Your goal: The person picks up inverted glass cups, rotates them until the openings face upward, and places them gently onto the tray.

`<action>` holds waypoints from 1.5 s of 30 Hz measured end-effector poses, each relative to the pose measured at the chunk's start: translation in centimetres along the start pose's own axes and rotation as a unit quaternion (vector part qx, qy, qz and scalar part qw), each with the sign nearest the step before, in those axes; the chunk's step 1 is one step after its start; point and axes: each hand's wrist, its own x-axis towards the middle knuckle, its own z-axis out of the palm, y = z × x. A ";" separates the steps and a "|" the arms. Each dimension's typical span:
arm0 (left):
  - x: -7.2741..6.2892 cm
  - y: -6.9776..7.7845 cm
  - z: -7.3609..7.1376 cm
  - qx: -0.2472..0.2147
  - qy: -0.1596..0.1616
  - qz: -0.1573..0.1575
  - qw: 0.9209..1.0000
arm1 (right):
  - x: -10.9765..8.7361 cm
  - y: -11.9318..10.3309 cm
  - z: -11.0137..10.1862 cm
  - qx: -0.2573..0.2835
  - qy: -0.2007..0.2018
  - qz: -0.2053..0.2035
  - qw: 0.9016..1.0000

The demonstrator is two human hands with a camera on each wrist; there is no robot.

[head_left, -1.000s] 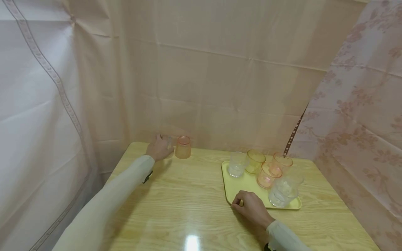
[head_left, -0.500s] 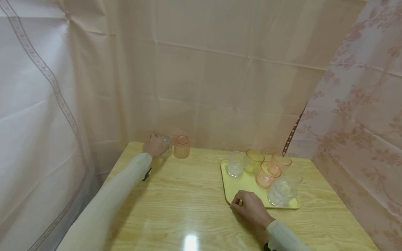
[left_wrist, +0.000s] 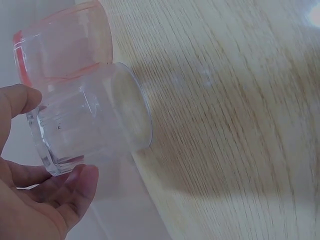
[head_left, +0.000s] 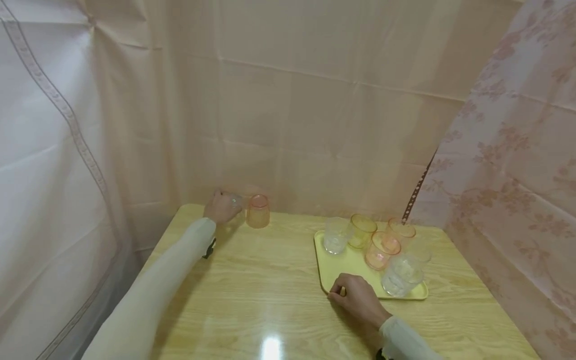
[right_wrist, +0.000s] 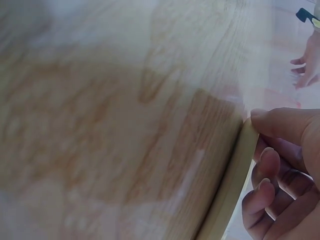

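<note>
At the table's back left, my left hand (head_left: 221, 207) holds a clear glass (left_wrist: 92, 117) by its base, thumb on one side and fingers on the other. The glass stands upside down, rim at the table. Beside it is an upside-down pink-orange glass (head_left: 258, 212), which looks close to or against the clear one in the left wrist view. My right hand (head_left: 359, 299) grips the near left corner of a yellow tray (head_left: 335, 272). In the right wrist view its thumb lies on the tray rim (right_wrist: 231, 192), with the other fingers curled.
On the tray stand several glasses: a clear glass (head_left: 335, 237) at the left, a yellow glass (head_left: 361, 232), a pink glass (head_left: 380, 252) and stacked clear glasses (head_left: 400, 277) at the near right. Cloth curtains (head_left: 288, 125) hang behind the wooden table (head_left: 252, 285) and along both sides.
My left hand has shifted slightly left with the clear glass, then nearly stopped. The right hand stays at the tray corner. The whole head view has drifted a little.
</note>
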 end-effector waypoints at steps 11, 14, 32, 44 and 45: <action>0.1 -1.6 0.2 -0.126 0.041 -0.082 0.988 | 0.3 -0.4 0.2 0.004 -0.007 0.002 1.000; 0.1 -1.7 -0.1 -0.118 0.025 -0.077 0.990 | 0.5 -0.4 0.2 0.002 -0.009 0.008 1.000; -1.2 -1.8 -1.4 -0.184 0.012 -0.095 0.978 | 0.5 -0.3 0.2 0.002 -0.008 0.007 1.000; -2.2 -1.3 -1.9 -0.120 0.030 -0.075 0.989 | 0.4 -0.4 0.3 -0.002 -0.001 -0.003 1.000; -2.4 -1.2 -1.9 -0.121 0.034 -0.077 0.989 | 0.4 -0.4 0.3 -0.002 -0.001 -0.003 1.000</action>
